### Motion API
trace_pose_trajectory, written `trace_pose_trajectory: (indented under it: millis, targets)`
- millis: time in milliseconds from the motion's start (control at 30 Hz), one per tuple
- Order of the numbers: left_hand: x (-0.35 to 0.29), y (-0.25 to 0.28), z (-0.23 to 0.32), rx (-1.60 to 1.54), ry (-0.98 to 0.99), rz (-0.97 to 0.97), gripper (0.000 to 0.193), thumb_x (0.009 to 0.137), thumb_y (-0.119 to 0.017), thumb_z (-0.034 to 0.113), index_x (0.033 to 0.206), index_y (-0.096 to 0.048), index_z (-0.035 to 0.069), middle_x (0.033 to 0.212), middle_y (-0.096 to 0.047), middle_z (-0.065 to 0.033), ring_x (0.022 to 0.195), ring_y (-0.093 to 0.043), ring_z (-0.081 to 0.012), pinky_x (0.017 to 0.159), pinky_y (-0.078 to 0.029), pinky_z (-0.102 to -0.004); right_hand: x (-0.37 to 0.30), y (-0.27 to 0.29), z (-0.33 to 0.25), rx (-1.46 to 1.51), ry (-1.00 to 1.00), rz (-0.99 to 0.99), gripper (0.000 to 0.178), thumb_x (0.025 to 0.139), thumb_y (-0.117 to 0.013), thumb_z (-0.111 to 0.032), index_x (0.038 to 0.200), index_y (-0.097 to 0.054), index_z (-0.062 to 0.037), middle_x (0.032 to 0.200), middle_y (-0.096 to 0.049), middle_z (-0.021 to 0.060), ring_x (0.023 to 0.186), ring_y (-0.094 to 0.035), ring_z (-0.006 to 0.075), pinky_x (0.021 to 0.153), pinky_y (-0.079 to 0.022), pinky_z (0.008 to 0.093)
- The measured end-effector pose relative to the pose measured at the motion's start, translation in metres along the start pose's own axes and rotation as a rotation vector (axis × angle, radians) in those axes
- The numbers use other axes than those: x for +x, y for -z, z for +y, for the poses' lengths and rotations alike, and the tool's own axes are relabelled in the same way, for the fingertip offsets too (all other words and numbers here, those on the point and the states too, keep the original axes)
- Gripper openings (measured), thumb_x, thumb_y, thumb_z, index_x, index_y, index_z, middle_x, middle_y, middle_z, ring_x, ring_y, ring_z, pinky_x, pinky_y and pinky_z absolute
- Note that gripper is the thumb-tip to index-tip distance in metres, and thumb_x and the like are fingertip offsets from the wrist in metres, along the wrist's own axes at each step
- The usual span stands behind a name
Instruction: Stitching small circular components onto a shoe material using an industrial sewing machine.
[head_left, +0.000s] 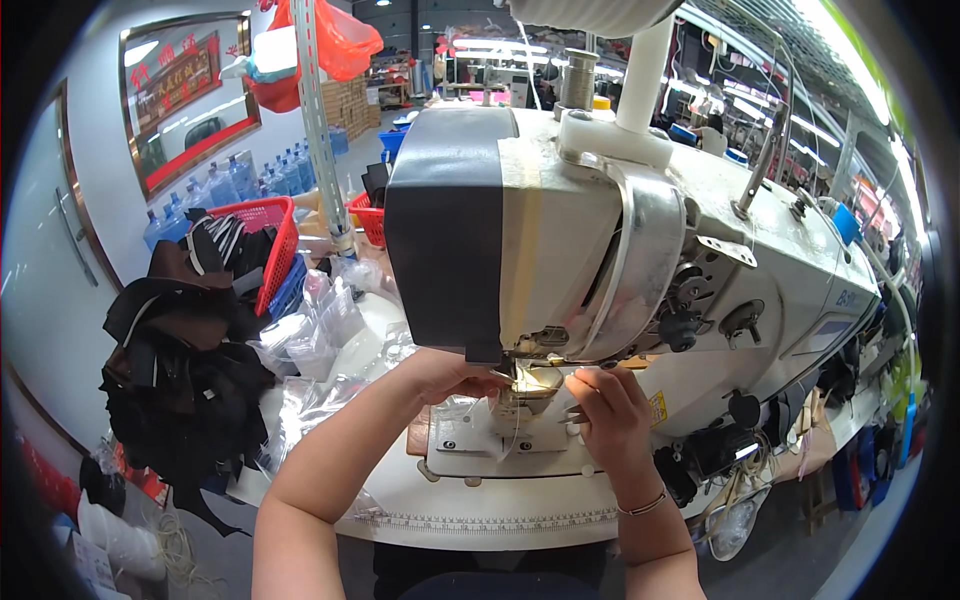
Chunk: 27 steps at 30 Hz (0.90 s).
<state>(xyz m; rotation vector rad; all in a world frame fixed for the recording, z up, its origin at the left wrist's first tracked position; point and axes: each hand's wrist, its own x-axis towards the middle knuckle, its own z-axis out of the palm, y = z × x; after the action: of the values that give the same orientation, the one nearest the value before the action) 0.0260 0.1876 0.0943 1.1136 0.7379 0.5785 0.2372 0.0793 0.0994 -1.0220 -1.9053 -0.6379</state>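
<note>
count: 1 industrial sewing machine (560, 240); left hand (455, 378) + right hand (612, 408) = 2, flanking its needle area (527, 383) | left reaches inward, fingers bunched; right curls | both grips: cannot tell

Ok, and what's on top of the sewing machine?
Standing on the sewing machine, I can see a spool, a thick white post and a thin metal rod. Whatever sits directly behind the post is covered.

Forearms (325, 465) bare; thin bracelet (643, 506) round right wrist (632, 482); dark clothing (500, 587) at lower edge
</note>
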Motion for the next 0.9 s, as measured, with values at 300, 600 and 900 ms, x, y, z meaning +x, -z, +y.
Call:
trace_pose_trajectory:
  millis: [300, 600, 900]
  targets:
    - [-0.021, -0.011, 0.012, 0.038, 0.009, -0.004, 0.023, 0.073, -0.067, 0.008, 0.096, -0.061, 0.005, 0.082, -0.062, -0.0067, 0.070, -0.061, -0.0126, 0.064, -0.051, -0.0228, 0.000, -0.001, 0.003, -0.020, 0.035, 0.006, 0.026, 0.056, -0.061, 0.001, 0.082, -0.061, -0.0057, 0.078, -0.054, 0.0018, 0.074, -0.055, 0.0185, 0.058, -0.048, 0.0296]
    - [-0.022, -0.018, -0.006, -0.062, 0.047, 0.219, 0.013, 0.075, -0.061, 0.005, 0.087, -0.060, 0.002, 0.079, -0.063, -0.0087, 0.066, -0.061, -0.0152, 0.061, -0.051, -0.0241, 0.004, -0.017, 0.025, -0.041, 0.026, -0.003, 0.019, 0.053, -0.063, -0.003, 0.072, -0.059, -0.0062, 0.068, -0.051, 0.0051, 0.062, -0.054, 0.0228, 0.052, -0.043, 0.0335]
    - [-0.033, -0.032, -0.010, -0.204, 0.014, 0.204, 0.012, 0.080, -0.055, 0.009, 0.088, -0.058, 0.001, 0.078, -0.062, -0.0081, 0.067, -0.062, -0.0145, 0.059, -0.051, -0.0248, -0.017, -0.052, 0.062, -0.227, -0.004, -0.047, 0.012, 0.058, -0.059, 0.001, 0.066, -0.059, -0.0083, 0.069, -0.060, 0.0087, 0.067, -0.059, 0.0275, 0.059, -0.046, 0.0384]
